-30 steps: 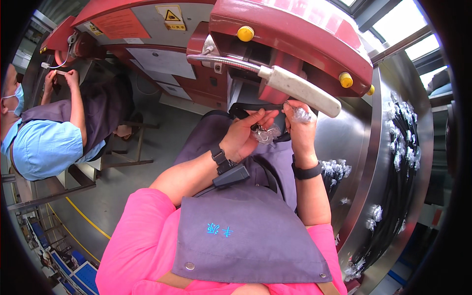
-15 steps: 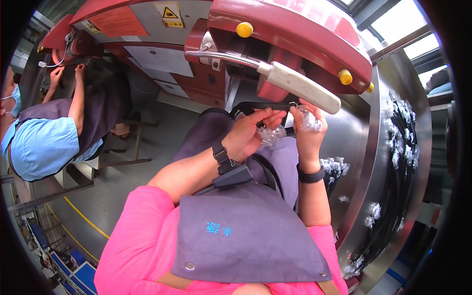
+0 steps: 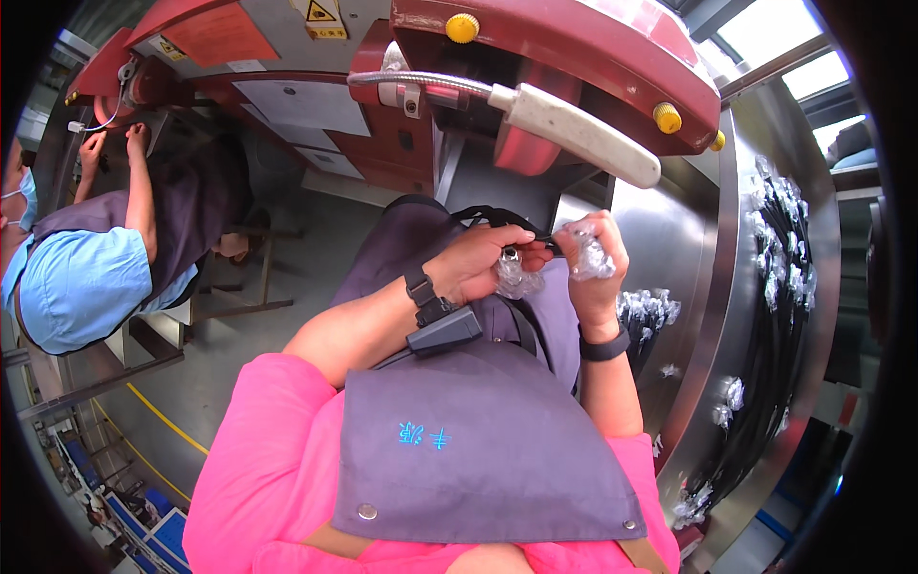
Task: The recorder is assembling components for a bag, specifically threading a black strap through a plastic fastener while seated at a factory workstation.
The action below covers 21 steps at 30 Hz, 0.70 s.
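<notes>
Factory floor, production line. Big red machine housing (image 3: 574,57) with yellow knobs (image 3: 462,27) and a warning sticker (image 3: 320,11), a white-handled lever (image 3: 583,134) on a flexible metal arm. Curved stainless steel workbench (image 3: 688,287) loaded with bundles of black cables (image 3: 765,316) in plastic wrap. Grey concrete floor with yellow line (image 3: 163,421). A co-worker in blue cap and apron (image 3: 86,277) sits at the next red machine

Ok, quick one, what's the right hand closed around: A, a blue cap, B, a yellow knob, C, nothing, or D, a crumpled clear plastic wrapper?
D: the right hand is fisted around a crumpled clear plastic wrapper, close to the left hand, which pinches a black cable end.
</notes>
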### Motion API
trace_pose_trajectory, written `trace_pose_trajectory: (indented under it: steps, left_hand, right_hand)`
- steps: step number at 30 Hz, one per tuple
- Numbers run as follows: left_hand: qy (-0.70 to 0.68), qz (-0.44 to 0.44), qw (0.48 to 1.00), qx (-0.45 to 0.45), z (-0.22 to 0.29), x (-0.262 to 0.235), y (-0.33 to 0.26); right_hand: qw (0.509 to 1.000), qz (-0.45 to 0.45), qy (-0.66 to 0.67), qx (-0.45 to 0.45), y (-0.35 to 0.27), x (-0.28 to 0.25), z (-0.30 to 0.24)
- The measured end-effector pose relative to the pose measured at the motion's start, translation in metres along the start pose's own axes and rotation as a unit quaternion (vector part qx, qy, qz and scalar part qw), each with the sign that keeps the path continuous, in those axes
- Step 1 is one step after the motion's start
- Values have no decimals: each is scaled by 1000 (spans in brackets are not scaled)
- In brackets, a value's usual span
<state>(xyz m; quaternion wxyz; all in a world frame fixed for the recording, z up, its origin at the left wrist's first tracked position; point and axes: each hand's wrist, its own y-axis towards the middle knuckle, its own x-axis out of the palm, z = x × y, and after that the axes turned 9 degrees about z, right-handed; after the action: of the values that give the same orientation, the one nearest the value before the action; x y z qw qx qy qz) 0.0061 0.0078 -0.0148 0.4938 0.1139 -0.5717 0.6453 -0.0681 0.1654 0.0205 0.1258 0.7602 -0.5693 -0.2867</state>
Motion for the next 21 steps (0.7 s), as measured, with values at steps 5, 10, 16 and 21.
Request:
trace_pose_trajectory:
  steps: [5, 10, 16, 21]
  left_hand:
    - [18, 13, 1000, 5, -6, 7, -6]
    - [32, -10, 999, -8, -8, -1, -6]
    - [11, 24, 1000, 3, -7, -8, -6]
    - [-13, 0, 1000, 27, -5, -14, -5]
  right_hand:
    - [935, 143, 165, 279, -10, 3, 11]
    - [825, 178, 373, 386, -5, -11, 30]
    - [740, 218, 439, 461, -6, -25, 43]
    - [730, 229, 453, 458, -6, -31, 49]
